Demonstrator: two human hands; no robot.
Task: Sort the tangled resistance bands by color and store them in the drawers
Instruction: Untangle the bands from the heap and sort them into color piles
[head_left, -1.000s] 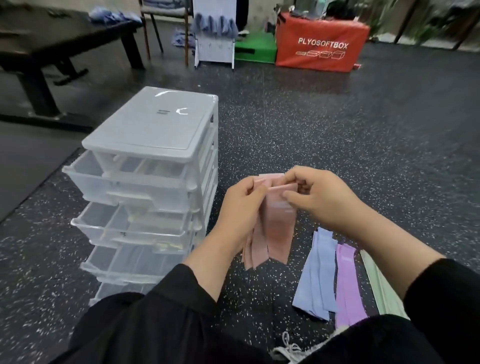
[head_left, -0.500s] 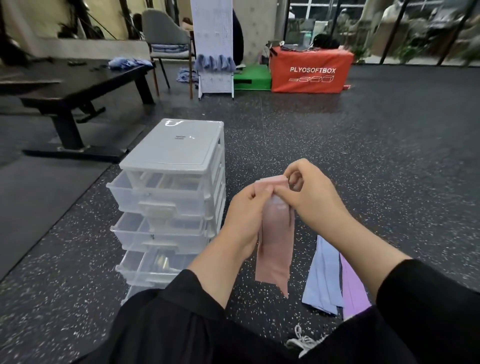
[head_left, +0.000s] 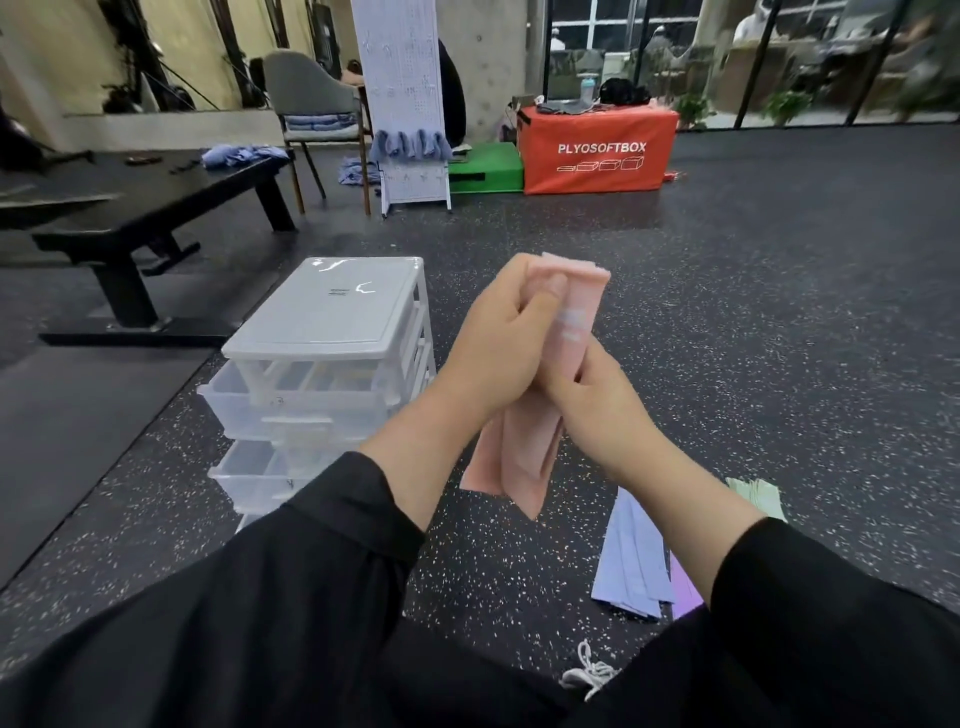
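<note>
Both my hands hold a bundle of pink resistance bands (head_left: 524, 457) upright above the floor. My left hand (head_left: 504, 338) grips the bundle's upper part, thumb across it. My right hand (head_left: 587, 400) grips it lower down, and the loose ends hang below. On the floor to the right lie blue bands (head_left: 631, 561), a purple band (head_left: 683, 590) partly hidden by my sleeve, and green bands (head_left: 756, 493). The white plastic drawer unit (head_left: 332, 306) stands to the left with its clear drawers (head_left: 291, 400) pulled out.
A black bench (head_left: 140, 208) stands at the back left. Behind it are a grey chair (head_left: 311, 98), a white pegboard stand (head_left: 405, 104), a green pad (head_left: 485, 166) and a red plyo box (head_left: 597, 150). A shoelace (head_left: 589, 670) lies near my legs.
My hands have lifted the pink bands higher. My right hand has slid from the bundle's top down to its middle. The view has tilted up, showing more of the room.
</note>
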